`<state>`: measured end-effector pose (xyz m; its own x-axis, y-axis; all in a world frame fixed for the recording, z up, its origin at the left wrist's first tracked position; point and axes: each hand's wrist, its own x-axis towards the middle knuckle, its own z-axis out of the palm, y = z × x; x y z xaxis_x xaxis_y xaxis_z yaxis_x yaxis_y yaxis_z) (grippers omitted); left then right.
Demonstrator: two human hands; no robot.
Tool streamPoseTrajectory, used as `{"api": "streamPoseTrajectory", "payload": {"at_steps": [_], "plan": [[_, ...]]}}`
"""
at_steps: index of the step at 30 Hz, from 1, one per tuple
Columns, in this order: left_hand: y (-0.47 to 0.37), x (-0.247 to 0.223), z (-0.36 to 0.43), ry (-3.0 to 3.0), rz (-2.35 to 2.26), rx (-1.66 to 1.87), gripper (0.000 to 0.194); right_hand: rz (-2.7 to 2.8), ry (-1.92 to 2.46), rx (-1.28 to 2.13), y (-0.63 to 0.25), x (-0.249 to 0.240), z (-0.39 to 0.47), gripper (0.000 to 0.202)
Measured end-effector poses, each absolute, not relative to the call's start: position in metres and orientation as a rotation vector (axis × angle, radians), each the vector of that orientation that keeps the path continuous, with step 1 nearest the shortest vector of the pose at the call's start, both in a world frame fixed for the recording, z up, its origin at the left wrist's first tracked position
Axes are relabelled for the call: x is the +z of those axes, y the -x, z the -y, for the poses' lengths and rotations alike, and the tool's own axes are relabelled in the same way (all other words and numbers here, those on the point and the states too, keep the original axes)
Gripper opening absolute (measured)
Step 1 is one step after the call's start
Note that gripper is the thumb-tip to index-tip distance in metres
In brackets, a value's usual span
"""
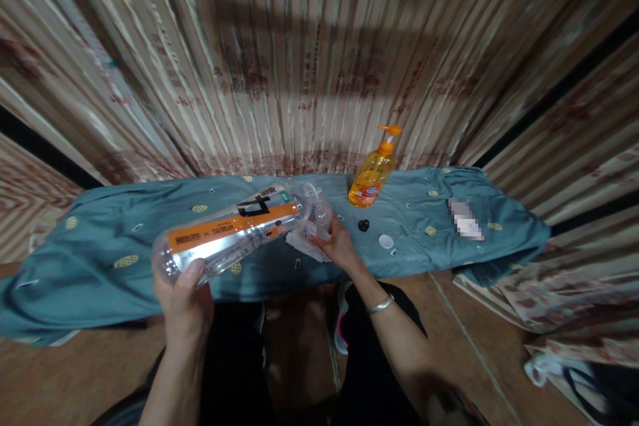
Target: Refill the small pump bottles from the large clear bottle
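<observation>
1. Patterned curtains [294, 66] hang behind a long spread of teal cloth [150, 219].
2. Your left hand [186, 303] grips the clear bottle [224, 234] near its base, holding it slanted over the teal cloth.
3. Your right hand [342, 246] is closed on a white wipe [305, 246] at the bottle's other end.

Head view, single: taken from the wearer's head height, facing forward and down, at close range to the left hand [186, 303] and right hand [341, 247]. Coverage: cloth-covered desk [414, 246] across the middle, legs [239, 366] and floor [294, 346] near, patterned curtain [279, 80] far.
</observation>
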<state>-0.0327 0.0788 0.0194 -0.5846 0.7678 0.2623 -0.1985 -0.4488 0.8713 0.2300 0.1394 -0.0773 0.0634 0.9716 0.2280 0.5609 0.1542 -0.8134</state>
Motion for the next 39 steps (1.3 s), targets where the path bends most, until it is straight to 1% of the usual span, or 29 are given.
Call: {"api": "streamPoseTrajectory", "payload": {"at_steps": [6, 9, 14, 21, 27, 33, 39], "plan": [[0.031, 0.025, -0.085, -0.899, -1.115, 2.088, 0.063, 1.57, 1.503, 0.665, -0.226, -0.072, -0.141, 0.074], [0.031, 0.027, -0.087, -0.908, -1.123, 2.099, 0.065, 1.579, 1.531, 0.65, -0.226, -0.073, -0.141, 0.072], [0.03, 0.025, -0.085, -0.906, -1.128, 2.107, 0.065, 1.572, 1.491, 0.657, -0.225, -0.075, -0.142, 0.072], [0.027, 0.021, -0.081, -0.877, -1.089, 2.092, 0.072, 1.545, 1.497, 0.679, -0.224, -0.075, -0.141, 0.073], [0.025, 0.02, -0.079, -0.857, -1.069, 2.089, 0.068, 1.578, 1.485, 0.66, -0.227, -0.076, -0.141, 0.071], [0.027, 0.014, -0.077, -0.828, -1.052, 2.089, 0.066, 1.598, 1.533, 0.68, -0.226, -0.073, -0.139, 0.076], [0.03, 0.01, -0.076, -0.781, -1.031, 2.143, 0.06, 1.596, 1.476, 0.692, -0.228, -0.075, -0.14, 0.079]]}}
